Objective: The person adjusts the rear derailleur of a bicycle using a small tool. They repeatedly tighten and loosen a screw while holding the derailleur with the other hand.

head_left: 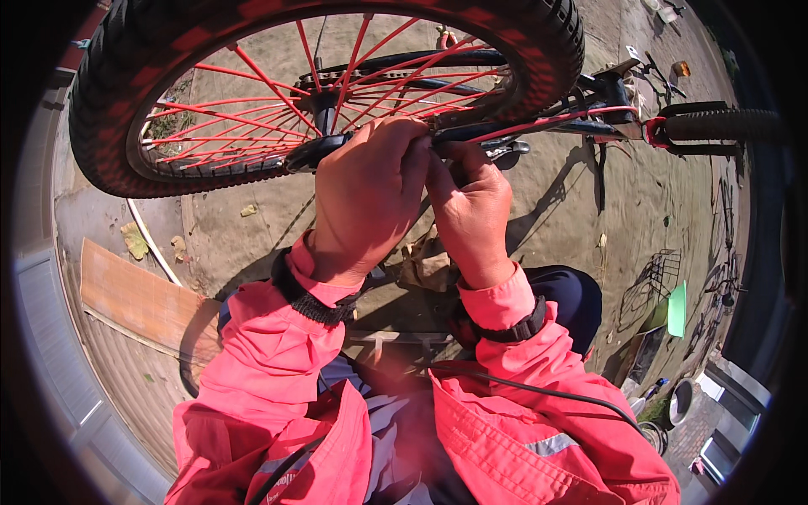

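Observation:
A bicycle wheel (114, 101) with a black knobbly tyre and red spokes fills the top of the view, with its hub (324, 111) and chain behind the spokes. My left hand (366, 198) is closed at the lower side of the wheel, beside a black curved part (305, 156). Close against it, my right hand (470, 206) has thumb and fingers bent in at the same spot, just under the dark frame tube (555, 124) with its pink-red cable. What the fingertips of both hands hold is hidden behind knuckles and too small to make out.
The bicycle's other wheel (720, 126) sticks out at the upper right. A brown board (139, 290) and a pale strip (150, 234) lie at the left. A green plastic piece (677, 310) and a bucket (682, 401) are at the right, on dusty ground.

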